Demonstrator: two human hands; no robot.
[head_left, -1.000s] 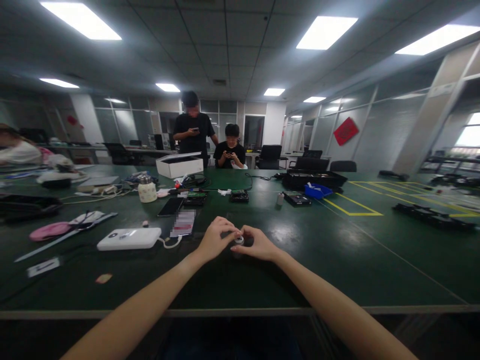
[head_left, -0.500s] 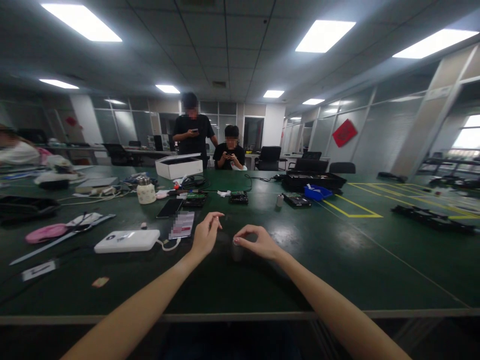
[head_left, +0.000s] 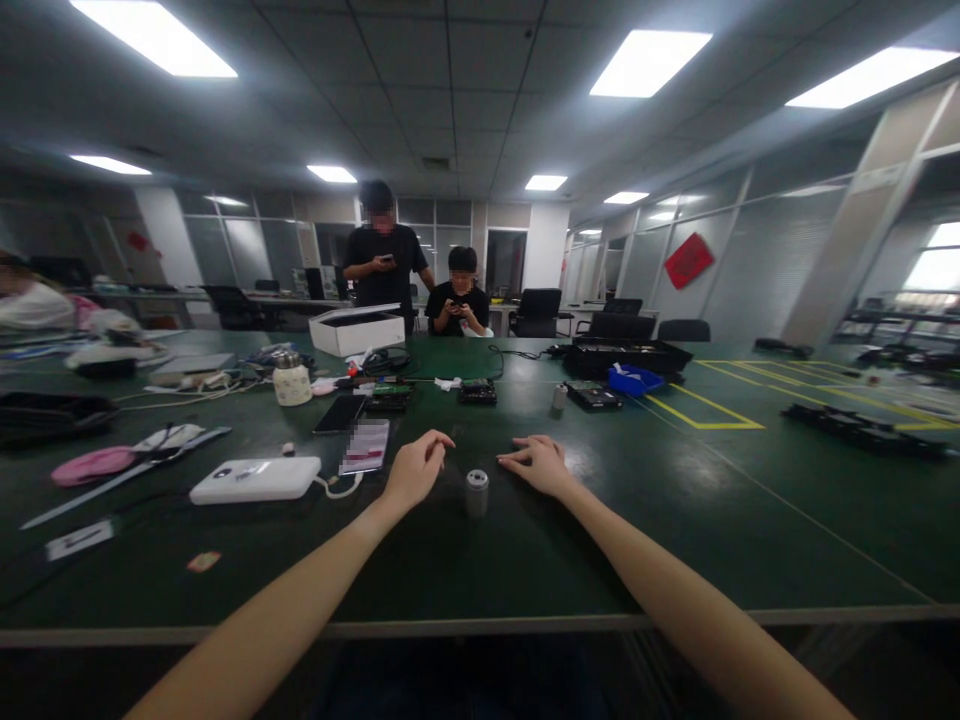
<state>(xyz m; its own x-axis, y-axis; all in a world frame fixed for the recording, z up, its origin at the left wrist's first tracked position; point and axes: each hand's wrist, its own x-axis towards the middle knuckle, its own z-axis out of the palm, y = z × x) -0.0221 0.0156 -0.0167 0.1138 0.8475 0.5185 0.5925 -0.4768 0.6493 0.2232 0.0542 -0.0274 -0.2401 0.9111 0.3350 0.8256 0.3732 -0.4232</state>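
Observation:
A small grey metal cylinder, which looks like a little motor, stands upright on the green table between my two hands. There are dark spots on its top face. To its left is my left hand, fingers loosely curved and apart, holding nothing. My right hand rests low over the table to the cylinder's right, fingers stretched and empty. Neither hand touches the cylinder. Farther back stands a similar small cylinder, beside a hard drive.
Left of my hands lie a white power bank, a cabled phone and a dark phone. A jar, a white box, a second drive and a blue tray stand beyond. Two people sit or stand across the table.
My right hand has let go of the cylinder's top and moved right, its fingers spreading out. The cylinder stays standing. My left hand has shifted only slightly.

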